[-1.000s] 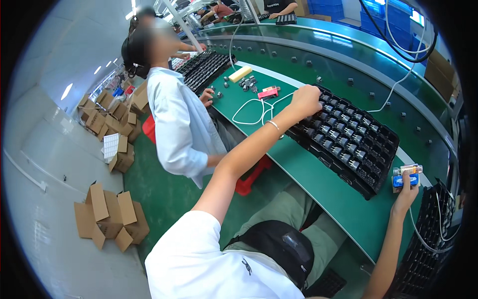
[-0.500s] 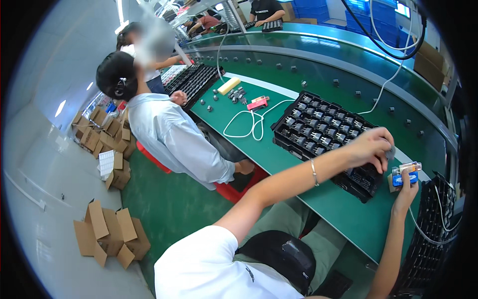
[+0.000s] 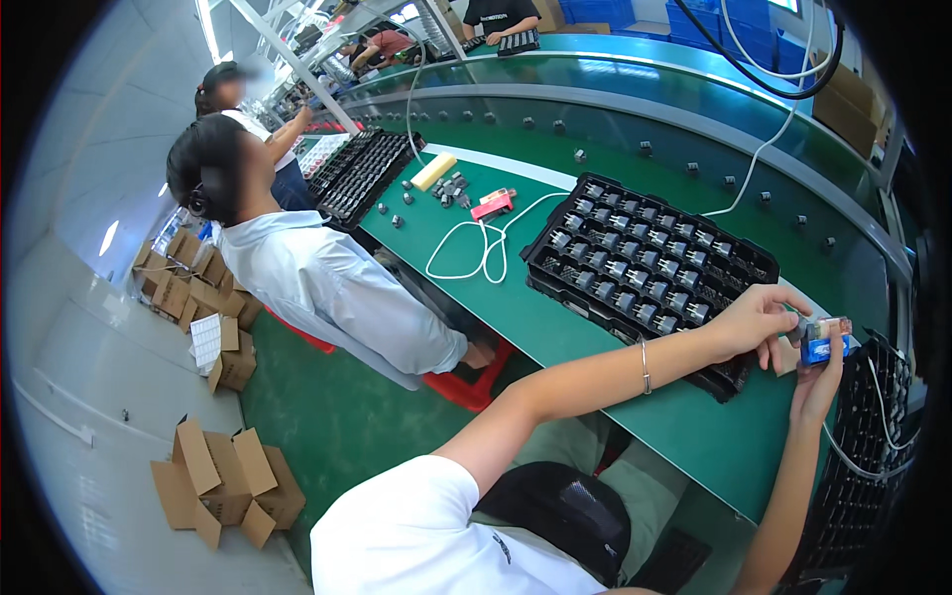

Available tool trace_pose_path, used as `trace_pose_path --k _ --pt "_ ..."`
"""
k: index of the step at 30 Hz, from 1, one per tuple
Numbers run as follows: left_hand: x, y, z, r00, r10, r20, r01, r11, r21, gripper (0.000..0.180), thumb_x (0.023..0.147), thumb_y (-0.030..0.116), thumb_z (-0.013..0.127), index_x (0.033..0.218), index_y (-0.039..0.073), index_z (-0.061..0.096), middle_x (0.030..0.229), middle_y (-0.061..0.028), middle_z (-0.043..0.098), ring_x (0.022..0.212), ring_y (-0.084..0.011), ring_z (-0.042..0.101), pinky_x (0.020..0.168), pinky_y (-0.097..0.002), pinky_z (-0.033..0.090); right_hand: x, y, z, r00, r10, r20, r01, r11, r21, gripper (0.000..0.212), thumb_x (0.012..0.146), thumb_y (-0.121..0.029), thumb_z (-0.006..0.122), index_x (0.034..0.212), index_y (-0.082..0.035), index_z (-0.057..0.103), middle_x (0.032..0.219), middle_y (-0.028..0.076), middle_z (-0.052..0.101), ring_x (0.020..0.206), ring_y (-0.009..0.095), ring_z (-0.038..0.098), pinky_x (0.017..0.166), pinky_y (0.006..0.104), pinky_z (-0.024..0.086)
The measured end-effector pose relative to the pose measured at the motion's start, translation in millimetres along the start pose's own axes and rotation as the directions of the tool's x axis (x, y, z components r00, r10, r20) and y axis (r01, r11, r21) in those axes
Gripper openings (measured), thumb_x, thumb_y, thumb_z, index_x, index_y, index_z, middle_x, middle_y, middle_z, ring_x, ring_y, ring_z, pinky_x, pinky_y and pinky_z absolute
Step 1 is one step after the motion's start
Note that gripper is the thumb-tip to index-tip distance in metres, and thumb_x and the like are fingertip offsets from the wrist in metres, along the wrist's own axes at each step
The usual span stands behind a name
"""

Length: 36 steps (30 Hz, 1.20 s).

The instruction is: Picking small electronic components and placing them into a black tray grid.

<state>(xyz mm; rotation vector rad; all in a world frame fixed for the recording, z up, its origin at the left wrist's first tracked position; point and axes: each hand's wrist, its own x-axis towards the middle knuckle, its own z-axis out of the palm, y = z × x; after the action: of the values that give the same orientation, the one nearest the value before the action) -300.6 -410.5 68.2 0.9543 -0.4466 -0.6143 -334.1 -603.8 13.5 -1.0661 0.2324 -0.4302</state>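
Note:
My right hand (image 3: 815, 389) holds a small blue block-shaped device (image 3: 823, 344) upright over the green bench's right end. My left hand (image 3: 751, 319) reaches across from the lower middle. Its fingertips pinch a small grey part (image 3: 796, 331) against the device's left side. Just left of both hands lies a black tray (image 3: 645, 260) with rows of several small grey-and-black parts, one per pocket. My left wrist, with a thin bracelet, lies over the tray's near right corner.
A white cable loop (image 3: 478, 250), a pink item (image 3: 493, 203) and a yellow block (image 3: 433, 171) lie further along the green bench (image 3: 555, 327). A seated co-worker (image 3: 327, 288) on a red stool (image 3: 464, 385) is at the left. A second black tray (image 3: 861, 476) is at the right; cardboard boxes (image 3: 223, 486) are on the floor.
My left hand left the far part of the black tray, crossed it to the right and now meets the blue device. My right hand has barely moved.

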Motion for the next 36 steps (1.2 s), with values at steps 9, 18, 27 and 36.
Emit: trace_pose_path --k 9,18,27,36 --pt "5 5 -34 0.978 0.128 -0.165 -0.071 0.946 0.317 0.027 0.082 0.004 0.063 0.108 -0.002 0.061 0.083 -0.006 0.063 0.06 -0.0096 0.059 0.049 -0.0232 0.047 6 9 19 0.998 0.004 0.064 -0.002 1.0 -0.026 0.027 0.094 -0.026 0.06 0.108 -0.004 0.059 0.094 0.002 0.063 0.08 0.009 0.06 0.065 0.0252 0.047" --pt "9 -5 -28 0.993 0.063 -0.098 -0.059 0.997 0.044 0.024 0.095 0.014 0.05 0.106 -0.004 0.063 0.08 -0.0061 0.062 0.061 -0.011 0.056 0.053 -0.0238 0.043 8 -19 -4 0.931 -0.361 0.053 0.348 0.839 -0.419 0.027 0.085 -0.024 0.07 0.097 0.0 0.066 0.078 0.002 0.065 0.065 0.005 0.059 0.058 0.0197 0.046" --pt "9 -5 -26 0.995 0.057 -0.078 -0.045 0.987 0.154 0.025 0.094 0.017 0.054 0.106 -0.002 0.065 0.079 -0.0042 0.064 0.061 -0.0088 0.056 0.055 -0.0214 0.043 -2 -18 -8 0.835 -0.464 0.295 0.449 0.264 -0.854 0.034 0.078 -0.025 0.073 0.101 -0.001 0.066 0.076 0.011 0.065 0.064 0.016 0.063 0.064 0.0279 0.049" --pt "4 -7 -27 0.997 0.042 -0.057 -0.031 0.98 0.196 0.031 0.098 0.018 0.048 0.112 -0.006 0.061 0.084 -0.0067 0.062 0.066 -0.0122 0.055 0.059 -0.0243 0.042 -5 -9 -7 0.815 -0.502 0.291 0.456 0.244 -0.856 0.035 0.078 -0.026 0.074 0.101 -0.002 0.065 0.076 0.009 0.064 0.063 0.015 0.061 0.062 0.0278 0.049"
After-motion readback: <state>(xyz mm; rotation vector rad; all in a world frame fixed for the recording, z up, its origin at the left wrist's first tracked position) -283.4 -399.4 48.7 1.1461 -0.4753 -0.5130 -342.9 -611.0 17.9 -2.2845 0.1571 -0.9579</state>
